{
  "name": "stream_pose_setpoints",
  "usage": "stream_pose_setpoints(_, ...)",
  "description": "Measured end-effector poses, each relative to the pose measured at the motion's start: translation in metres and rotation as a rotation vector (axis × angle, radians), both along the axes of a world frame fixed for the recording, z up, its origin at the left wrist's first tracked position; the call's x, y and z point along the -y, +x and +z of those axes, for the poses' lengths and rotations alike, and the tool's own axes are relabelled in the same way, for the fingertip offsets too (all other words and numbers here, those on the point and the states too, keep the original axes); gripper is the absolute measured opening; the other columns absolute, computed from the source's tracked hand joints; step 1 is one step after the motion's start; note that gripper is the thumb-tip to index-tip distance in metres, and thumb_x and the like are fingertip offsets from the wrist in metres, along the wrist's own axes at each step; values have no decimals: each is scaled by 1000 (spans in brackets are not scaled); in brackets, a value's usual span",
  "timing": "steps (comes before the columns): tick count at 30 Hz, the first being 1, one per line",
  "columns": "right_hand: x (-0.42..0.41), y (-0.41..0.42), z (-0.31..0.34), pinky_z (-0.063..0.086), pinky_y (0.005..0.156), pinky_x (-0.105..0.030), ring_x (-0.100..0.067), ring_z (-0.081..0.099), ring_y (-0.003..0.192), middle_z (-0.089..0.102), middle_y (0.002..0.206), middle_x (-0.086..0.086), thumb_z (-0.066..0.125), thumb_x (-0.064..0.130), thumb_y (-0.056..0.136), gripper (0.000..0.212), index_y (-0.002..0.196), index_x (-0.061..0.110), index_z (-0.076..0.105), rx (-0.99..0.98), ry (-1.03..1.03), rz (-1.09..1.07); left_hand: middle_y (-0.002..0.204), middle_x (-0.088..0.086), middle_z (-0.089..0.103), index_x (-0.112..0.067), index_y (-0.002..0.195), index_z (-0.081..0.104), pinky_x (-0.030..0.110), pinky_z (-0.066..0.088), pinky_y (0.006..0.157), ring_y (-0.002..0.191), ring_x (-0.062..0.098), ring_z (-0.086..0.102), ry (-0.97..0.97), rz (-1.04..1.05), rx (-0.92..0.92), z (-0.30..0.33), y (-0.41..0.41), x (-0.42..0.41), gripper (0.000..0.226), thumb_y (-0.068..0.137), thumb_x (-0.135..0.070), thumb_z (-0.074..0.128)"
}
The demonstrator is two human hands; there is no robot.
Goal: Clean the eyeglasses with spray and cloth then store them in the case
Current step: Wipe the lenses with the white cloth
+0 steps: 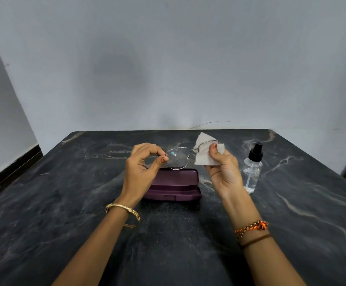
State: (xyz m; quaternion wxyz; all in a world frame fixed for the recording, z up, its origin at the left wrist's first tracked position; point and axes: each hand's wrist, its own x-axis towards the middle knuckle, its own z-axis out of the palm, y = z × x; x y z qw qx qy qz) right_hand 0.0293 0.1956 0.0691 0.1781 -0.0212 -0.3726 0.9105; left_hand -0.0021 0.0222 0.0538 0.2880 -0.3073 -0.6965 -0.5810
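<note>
So the person is mid-wipe here, as far as one can judge. The eyeglasses (178,158) are held up in the air above the table (64,203), right over the purple case (174,185), not touching it. The left hand (142,167) pinches the frame at the outer edge of one lens, thumb and forefinger closed on the rim, while the right hand (222,168) has the cloth (204,153) wrapped over the other lens and squeezes it between thumb and fingers, so that lens is mostly hidden behind the fabric. The spray bottle (253,169) stands upright on the table just to the right of the right hand, cap on, nobody touching it, so the spraying part looks done, though droplets on the glass are too small to make out. The uncovered lens shows a bit of glare and a small teal reflection; whether it's already clean is impossible to tell. The case sits closed on the table below the glasses, lid down. What's left, by the look of it: finish rubbing the covered lens, maybe do the other one, put the cloth down, fold the temples, pop the case open and lay the glasses inside, then shut it. Roughly halfway, storing not started at all.
</note>
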Motion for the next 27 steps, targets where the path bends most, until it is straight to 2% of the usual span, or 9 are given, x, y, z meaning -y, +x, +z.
stream_pose_setpoints(3,-1,1,-1,57,59,-19,-5,69,63,73,62,4,59,5,81,7,78,8,64,26,144,-59,78,-13,60,-26,74,62,9,39,82,91,-2,50,38,14,21,2,-2,2,5,70,-24,66)
stream_pose_setpoints(5,-2,2,-1,57,58,-18,-6,69,64,73,62,4,61,6,79,5,76,9,65,38,161,-74,78,-12,60,-25,74,63,10,40,83,91,0,50,45,14,30,3,-1,2,7,69,-23,66)
stream_pose_setpoints(8,-4,1,-1,56,55,-19,-14,65,72,71,70,-1,59,9,83,7,77,8,63,67,98,-105,79,-11,60,-25,76,63,10,41,83,91,7,52,26,0,17,4,1,0,8,70,-21,66)
stream_pose_setpoints(11,-3,0,-1,56,53,-20,-18,62,78,66,80,-7,53,11,89,11,81,7,60,68,-8,-91,79,-13,60,-31,75,61,8,40,82,88,-1,51,23,6,24,3,2,-2,18,74,-15,67)
stream_pose_setpoints(14,1,-1,-1,57,54,-21,-18,62,78,70,69,-2,53,9,89,11,81,7,59,65,-91,-71,81,-12,61,-33,77,61,8,42,79,87,-2,53,36,14,60,1,2,-2,25,75,-9,68)
stream_pose_setpoints(16,2,-1,-2,57,57,-23,-16,64,76,69,72,-4,52,5,88,9,82,6,58,55,-132,-42,81,-12,62,-33,77,61,7,43,74,88,4,55,39,24,67,0,1,-3,27,75,-6,68)
stream_pose_setpoints(19,4,0,-3,59,58,-23,-10,69,62,72,64,-2,50,-3,87,13,83,6,58,15,-152,21,80,-13,63,-33,76,62,9,42,64,86,8,56,79,41,83,-1,1,-4,28,75,-5,68)
stream_pose_setpoints(23,3,-1,-3,57,56,-21,-5,67,56,71,57,2,49,-6,86,18,79,7,58,1,-49,23,81,-10,63,-33,76,61,9,42,64,85,-1,55,101,54,66,0,1,-3,30,74,-3,68)
stream_pose_setpoints(27,-4,-1,-5,56,56,-19,-6,67,60,71,59,4,57,5,84,9,78,8,63,49,106,-61,82,-9,62,-32,77,60,7,42,72,86,-3,53,79,59,35,1,2,-3,31,74,-2,67)
